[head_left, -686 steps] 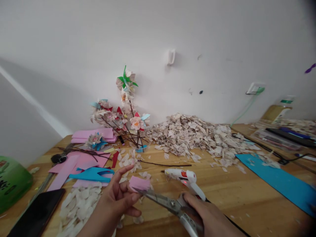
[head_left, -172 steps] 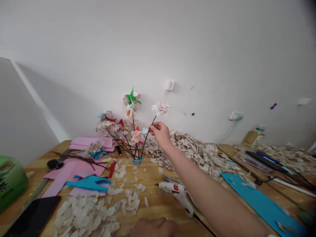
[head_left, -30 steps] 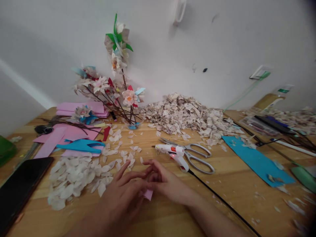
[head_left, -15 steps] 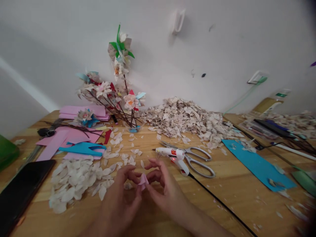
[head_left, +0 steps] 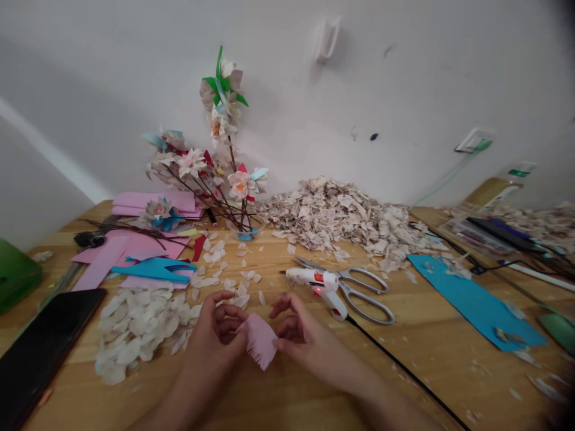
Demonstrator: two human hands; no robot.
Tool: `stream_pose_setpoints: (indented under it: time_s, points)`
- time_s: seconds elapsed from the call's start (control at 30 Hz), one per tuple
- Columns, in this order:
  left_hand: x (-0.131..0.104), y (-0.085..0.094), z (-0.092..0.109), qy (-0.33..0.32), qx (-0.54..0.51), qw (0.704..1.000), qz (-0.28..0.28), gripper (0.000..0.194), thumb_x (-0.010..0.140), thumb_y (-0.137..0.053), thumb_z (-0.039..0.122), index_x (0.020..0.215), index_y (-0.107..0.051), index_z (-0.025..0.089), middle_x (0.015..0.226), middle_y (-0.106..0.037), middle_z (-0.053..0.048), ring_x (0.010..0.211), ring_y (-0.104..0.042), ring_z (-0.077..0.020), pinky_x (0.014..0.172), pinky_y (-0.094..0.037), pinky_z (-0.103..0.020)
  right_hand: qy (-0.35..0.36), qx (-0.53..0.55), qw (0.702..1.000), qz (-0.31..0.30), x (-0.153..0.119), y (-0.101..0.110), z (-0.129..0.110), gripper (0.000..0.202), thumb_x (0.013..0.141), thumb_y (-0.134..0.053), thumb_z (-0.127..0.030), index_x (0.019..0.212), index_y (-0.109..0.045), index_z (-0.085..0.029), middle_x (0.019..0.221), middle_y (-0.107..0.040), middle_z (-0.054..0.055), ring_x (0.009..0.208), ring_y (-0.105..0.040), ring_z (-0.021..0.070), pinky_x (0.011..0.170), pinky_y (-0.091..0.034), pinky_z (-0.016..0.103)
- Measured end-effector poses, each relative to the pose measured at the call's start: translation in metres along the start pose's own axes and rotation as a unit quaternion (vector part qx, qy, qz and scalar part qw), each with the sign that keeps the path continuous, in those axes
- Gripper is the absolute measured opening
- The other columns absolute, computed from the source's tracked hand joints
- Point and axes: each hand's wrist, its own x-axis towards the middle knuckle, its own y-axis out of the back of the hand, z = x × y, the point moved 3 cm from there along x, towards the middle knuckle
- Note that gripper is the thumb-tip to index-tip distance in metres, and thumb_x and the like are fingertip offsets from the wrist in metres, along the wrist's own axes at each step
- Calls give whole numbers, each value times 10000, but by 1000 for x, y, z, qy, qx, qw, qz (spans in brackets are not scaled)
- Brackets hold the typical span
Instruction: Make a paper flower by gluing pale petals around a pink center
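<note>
Between my two hands is a small piece of pink paper (head_left: 260, 340), spread fairly flat, with a fringe cut along its lower left edge. My left hand (head_left: 222, 329) pinches its left side between thumb and fingers. On the right side, my right hand (head_left: 299, 335) grips the paper's edge the same way. A white glue gun (head_left: 314, 281) with a lit red light lies just beyond my right hand, over part of the grey-handled scissors (head_left: 366, 290). Left of my left hand spreads a heap of pale petals (head_left: 139, 329).
Paper flowers on twigs (head_left: 229, 179) stand in a clear cup at the back. Beside them is a large pile of dried flakes (head_left: 336, 215). A phone (head_left: 49, 353), pink sheets (head_left: 105, 257) and blue paper strips (head_left: 157, 270) lie left; a blue sheet (head_left: 471, 305) lies right.
The pink paper, folded or bunched before, is now opened out flat with its fringe showing. My hands have moved slightly apart. The view has shifted a little.
</note>
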Motion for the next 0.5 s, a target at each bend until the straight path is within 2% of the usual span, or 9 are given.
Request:
stream_pose_setpoints:
  time_s: [0.1,0.17,0.23,0.37,0.5]
  points:
    - [-5,-3,0,-26,51,998,-10,398,701,-572,150,1024,-366,256,889,-537,25,617,-615,-114,540,-498,-258,3,-92,996,-13,-3,-2,-2,258,739,-547,-74,895,-449,-254,760,-537,-37,707,-571,150,606,-431,251]
    - [-8,-5,-1,-46,101,994,-27,368,735,-531,146,1041,-364,264,976,-517,1,648,-618,-113,572,-514,-276,33,-179,983,-13,-4,-2,-4,256,732,-532,-31,868,-513,-246,833,-532,-20,735,-562,147,646,-434,256]
    - [-11,-7,-2,-64,152,985,-54,345,764,-490,134,1056,-362,265,956,-535,-2,676,-624,-123,598,-521,-289,59,-243,968,-18,-4,-1,-5,269,726,-524,-2,851,-570,-236,915,-513,-5,751,-554,136,679,-435,252]
    - [-13,-10,-4,-95,227,963,-111,351,771,-449,90,1067,-384,268,789,-590,26,681,-631,-147,608,-525,-299,64,-316,945,-46,-6,-2,-4,271,741,-528,-3,872,-610,-225,904,-535,9,794,-559,153,699,-437,251]
    - [-15,-10,-3,-116,257,949,-140,439,748,-464,65,1122,-388,282,813,-643,19,713,-653,-162,649,-529,-314,66,-358,930,-55,-7,-5,-5,204,774,-528,-38,843,-620,-207,898,-574,28,855,-564,181,751,-438,274]
